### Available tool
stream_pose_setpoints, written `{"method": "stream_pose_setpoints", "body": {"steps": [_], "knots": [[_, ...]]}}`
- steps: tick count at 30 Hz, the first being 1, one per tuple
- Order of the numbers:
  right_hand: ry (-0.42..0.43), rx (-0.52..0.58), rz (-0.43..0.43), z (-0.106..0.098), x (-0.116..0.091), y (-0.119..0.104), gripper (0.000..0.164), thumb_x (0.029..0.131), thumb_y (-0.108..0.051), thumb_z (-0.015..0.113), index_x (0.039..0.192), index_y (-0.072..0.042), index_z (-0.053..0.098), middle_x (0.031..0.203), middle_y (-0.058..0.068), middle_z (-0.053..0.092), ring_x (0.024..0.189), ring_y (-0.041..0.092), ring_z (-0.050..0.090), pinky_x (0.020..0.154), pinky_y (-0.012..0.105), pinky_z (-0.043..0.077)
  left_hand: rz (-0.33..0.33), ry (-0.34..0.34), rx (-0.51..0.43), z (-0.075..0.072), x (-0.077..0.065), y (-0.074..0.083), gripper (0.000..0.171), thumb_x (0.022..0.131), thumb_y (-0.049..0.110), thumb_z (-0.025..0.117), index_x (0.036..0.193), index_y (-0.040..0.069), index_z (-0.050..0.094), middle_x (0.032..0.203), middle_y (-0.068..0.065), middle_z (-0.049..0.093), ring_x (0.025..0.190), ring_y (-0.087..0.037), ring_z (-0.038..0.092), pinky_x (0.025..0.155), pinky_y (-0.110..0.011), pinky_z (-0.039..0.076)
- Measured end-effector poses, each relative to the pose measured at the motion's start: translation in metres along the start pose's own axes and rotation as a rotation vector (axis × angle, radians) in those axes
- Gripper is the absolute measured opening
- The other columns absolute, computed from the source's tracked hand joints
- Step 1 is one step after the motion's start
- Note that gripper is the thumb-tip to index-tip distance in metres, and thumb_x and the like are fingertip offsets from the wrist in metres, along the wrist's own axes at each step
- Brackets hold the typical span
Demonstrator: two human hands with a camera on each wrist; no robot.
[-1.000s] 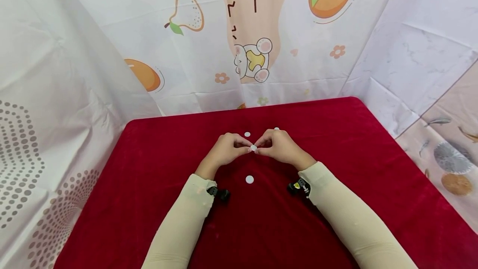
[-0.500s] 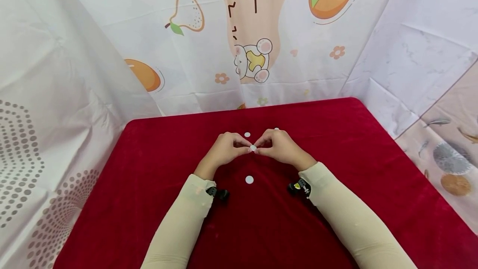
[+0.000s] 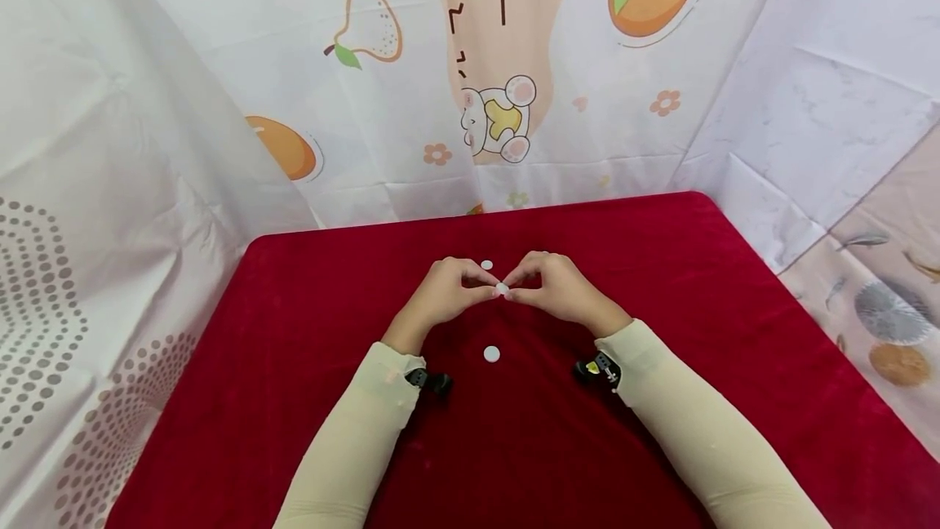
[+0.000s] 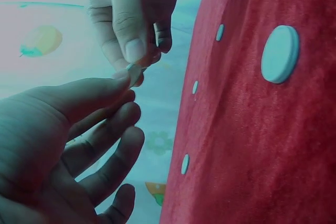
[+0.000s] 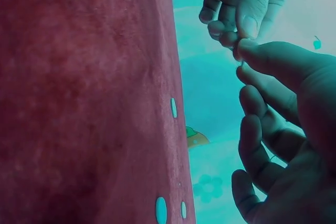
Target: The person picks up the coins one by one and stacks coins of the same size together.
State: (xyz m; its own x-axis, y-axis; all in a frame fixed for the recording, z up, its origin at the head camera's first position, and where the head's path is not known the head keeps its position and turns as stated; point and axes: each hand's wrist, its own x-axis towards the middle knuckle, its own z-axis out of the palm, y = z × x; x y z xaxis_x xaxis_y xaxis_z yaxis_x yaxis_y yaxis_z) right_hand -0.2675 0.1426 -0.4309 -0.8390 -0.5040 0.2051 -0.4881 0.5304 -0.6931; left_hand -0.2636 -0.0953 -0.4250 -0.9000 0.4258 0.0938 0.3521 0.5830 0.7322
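Observation:
My left hand (image 3: 441,294) and right hand (image 3: 561,288) meet over the middle of the red cloth. Between their fingertips is a small white disc (image 3: 503,288), pinched by thumb and forefinger of each hand. From the left wrist the disc (image 4: 135,72) appears thin and tilted, partly covered by the thumbs. The other fingers of my left hand (image 4: 79,145) are loosely bent away from it. In the right wrist view the fingers of my right hand (image 5: 294,108) hide most of the disc.
One white disc (image 3: 492,354) lies on the red cloth (image 3: 330,333) nearer me, another (image 3: 487,264) beyond the hands. More discs show in the left wrist view, including a large-looking near one (image 4: 281,54). A printed curtain (image 3: 411,104) hangs behind the table.
Both hands and the pinched disc have shifted slightly right and away from me, the right forearm also a little right. The far disc by the right hand is now covered by it.

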Motion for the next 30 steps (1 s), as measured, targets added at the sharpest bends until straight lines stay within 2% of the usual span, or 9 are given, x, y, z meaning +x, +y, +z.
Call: {"method": "stream_pose_setpoints", "body": {"steps": [3,10,17,22,30], "knots": [[-0.011,0.011,0.01,0.001,0.0,-0.001,0.01,0.09,-0.023,0.083,0.1,-0.027,0.082,0.096,-0.011,0.071,0.096,0.023,0.063,0.086,0.044,0.054,-0.007,0.007,0.011,0.0,-0.002,0.0,0.012,0.092,0.03,0.081,0.103,0.025,0.084,0.106,0.01,0.076,0.104,-0.012,0.065,0.088,-0.035,0.055],[-0.034,0.003,0.009,0.006,-0.006,-0.005,0.011,0.091,-0.022,0.082,0.1,-0.028,0.079,0.098,-0.011,0.069,0.09,0.011,0.062,0.08,0.035,0.054,0.007,0.007,0.031,0.001,-0.012,0.001,0.013,0.091,0.029,0.082,0.103,0.025,0.084,0.104,0.01,0.076,0.097,-0.011,0.066,0.082,-0.032,0.054],[-0.038,-0.001,-0.01,0.012,-0.015,-0.01,0.01,0.091,-0.023,0.082,0.099,-0.028,0.08,0.098,-0.009,0.068,0.096,0.021,0.066,0.084,0.043,0.055,0.045,0.019,0.046,0.004,-0.023,0.001,0.011,0.091,0.028,0.082,0.101,0.027,0.084,0.1,0.013,0.075,0.093,-0.006,0.065,0.08,-0.031,0.054],[-0.039,-0.016,-0.023,0.013,-0.02,-0.013,0.011,0.09,-0.022,0.083,0.098,-0.029,0.08,0.098,-0.011,0.067,0.097,0.02,0.064,0.084,0.043,0.054,0.06,0.016,0.058,0.004,-0.031,0.003,0.011,0.091,0.028,0.082,0.102,0.027,0.084,0.099,0.014,0.075,0.091,-0.006,0.065,0.078,-0.031,0.054],[-0.076,-0.012,-0.043,0.015,-0.025,-0.015,0.01,0.09,-0.022,0.083,0.099,-0.027,0.08,0.099,-0.005,0.071,0.099,0.022,0.064,0.086,0.045,0.054,0.073,-0.016,0.075,0.007,-0.039,0.003,0.01,0.09,0.028,0.083,0.1,0.028,0.084,0.097,0.015,0.074,0.087,-0.004,0.064,0.076,-0.029,0.053]]}}
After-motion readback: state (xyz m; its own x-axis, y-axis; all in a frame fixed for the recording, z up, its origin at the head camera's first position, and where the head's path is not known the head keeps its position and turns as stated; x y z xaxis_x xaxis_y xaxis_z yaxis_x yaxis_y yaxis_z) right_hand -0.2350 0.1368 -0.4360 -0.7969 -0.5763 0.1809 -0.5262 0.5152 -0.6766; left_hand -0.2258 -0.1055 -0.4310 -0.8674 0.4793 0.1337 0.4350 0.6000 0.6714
